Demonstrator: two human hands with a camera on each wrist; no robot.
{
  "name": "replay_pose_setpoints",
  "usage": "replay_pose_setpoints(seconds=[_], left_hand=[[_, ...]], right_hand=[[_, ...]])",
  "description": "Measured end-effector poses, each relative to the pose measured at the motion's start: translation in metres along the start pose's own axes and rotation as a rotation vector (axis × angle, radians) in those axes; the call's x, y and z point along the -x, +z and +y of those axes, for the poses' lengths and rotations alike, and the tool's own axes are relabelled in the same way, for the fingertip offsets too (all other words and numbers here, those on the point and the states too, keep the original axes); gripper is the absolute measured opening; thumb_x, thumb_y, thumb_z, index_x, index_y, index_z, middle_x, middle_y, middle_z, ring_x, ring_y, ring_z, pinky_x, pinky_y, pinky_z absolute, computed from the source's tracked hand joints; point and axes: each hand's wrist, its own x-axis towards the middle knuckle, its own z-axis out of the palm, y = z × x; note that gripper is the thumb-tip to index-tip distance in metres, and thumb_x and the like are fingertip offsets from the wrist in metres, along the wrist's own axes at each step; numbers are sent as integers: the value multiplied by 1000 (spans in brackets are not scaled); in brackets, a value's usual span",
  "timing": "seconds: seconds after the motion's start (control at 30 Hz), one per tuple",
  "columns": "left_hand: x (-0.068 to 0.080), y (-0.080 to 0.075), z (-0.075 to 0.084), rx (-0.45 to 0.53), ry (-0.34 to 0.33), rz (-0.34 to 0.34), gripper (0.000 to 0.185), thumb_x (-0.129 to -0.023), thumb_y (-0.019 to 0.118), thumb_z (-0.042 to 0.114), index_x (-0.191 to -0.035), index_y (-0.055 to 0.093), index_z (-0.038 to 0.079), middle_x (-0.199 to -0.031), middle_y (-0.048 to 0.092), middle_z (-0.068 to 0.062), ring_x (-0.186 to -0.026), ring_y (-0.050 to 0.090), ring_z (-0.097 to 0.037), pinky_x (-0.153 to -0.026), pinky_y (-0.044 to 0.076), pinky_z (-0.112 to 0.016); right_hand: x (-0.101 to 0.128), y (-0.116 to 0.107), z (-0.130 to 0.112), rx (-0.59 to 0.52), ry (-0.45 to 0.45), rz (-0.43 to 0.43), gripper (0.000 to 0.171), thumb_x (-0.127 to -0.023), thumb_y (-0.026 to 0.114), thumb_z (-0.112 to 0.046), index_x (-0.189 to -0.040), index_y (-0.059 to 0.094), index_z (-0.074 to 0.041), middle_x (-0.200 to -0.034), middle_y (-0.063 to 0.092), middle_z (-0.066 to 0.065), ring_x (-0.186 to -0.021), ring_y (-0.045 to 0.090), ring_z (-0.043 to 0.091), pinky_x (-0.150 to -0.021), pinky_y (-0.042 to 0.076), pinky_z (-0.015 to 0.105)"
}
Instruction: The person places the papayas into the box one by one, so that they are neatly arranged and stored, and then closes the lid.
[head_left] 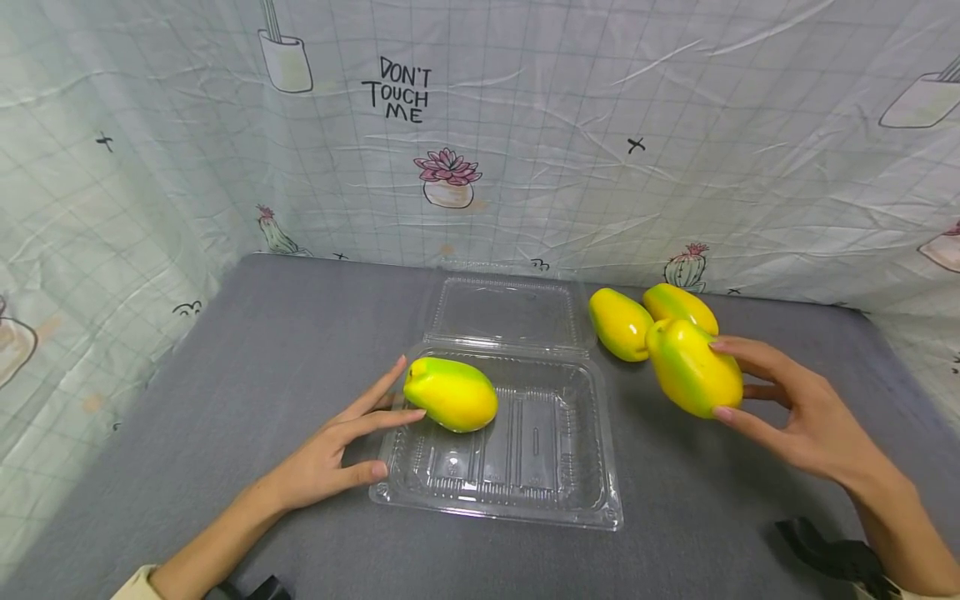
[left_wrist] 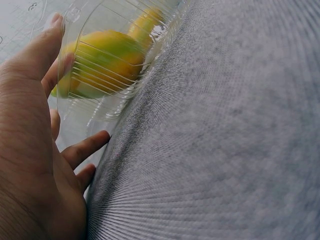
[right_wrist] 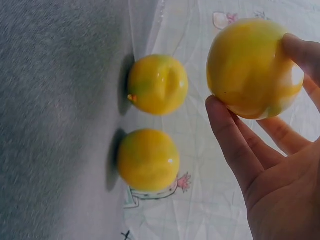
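1. Papaya (head_left: 693, 371) is hanging above the counter (head_left: 300, 333), right of the clear plastic clamshell container (head_left: 498, 512); my right hand (head_left: 817, 417) is pinching it in a thumb-and-fingers grip.
2. My left hand (head_left: 322, 464) is resting, fingers spread, at the container's left rim.
3. By my judgement, one boxed papaya (head_left: 452, 396) is lying inside, done; the held one and two loose papayas (head_left: 618, 323) are waiting outside, and the lid (head_left: 510, 310) is lying open.
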Motion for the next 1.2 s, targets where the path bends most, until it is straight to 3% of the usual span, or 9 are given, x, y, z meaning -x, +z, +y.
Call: replay_pose_setpoints(seconds=[0.2, 0.47, 0.87, 1.03, 1.2], left_hand=[[0, 0, 0, -7, 7, 3, 48, -84, 60, 21, -129, 48, 8, -145, 8, -22, -131, 10, -39, -104, 13, -22], [0, 0, 0, -7, 3, 4, 49, -83, 61, 19, -129, 47, 9, -145, 8, -22, -131, 10, -39, -104, 13, -22], [-1, 0, 1, -6, 13, 6, 48, -85, 59, 25, -128, 48, 8, -145, 8, -23, -130, 11, -40, -104, 13, -22], [-2, -1, 2, 4, 13, 6, 47, -86, 58, 26, -128, 48, 7, -145, 8, -23, -130, 11, -40, -104, 14, -23], [-2, -1, 2, 17, 17, 4, 48, -86, 58, 24, -129, 46, 6, -145, 7, -23, -130, 11, -40, -104, 15, -23]], right_hand=[[-8, 3, -14, -37, -16, 17, 80, -58, 74, 15, -129, 42, -2, -131, 42, 7, -105, 46, 7, -76, 43, 11], [-22, 5, -39, -84, -119, 36, 78, -56, 72, 19, -127, 42, 4, -127, 43, 16, -105, 47, 8, -75, 45, 13], [-33, 18, -28, -170, -142, 25, 86, -55, 75, 16, -130, 37, 3, -128, 42, 15, -102, 50, 12, -76, 46, 17], [-43, 24, -44, -234, -207, 40, 82, -53, 74, 18, -126, 39, 8, -124, 43, 19, -98, 51, 14, -75, 47, 18], [-50, 31, -56, -232, -228, 36, 79, -53, 74, 17, -124, 42, 7, -122, 46, 16, -97, 52, 12, -73, 48, 18]])
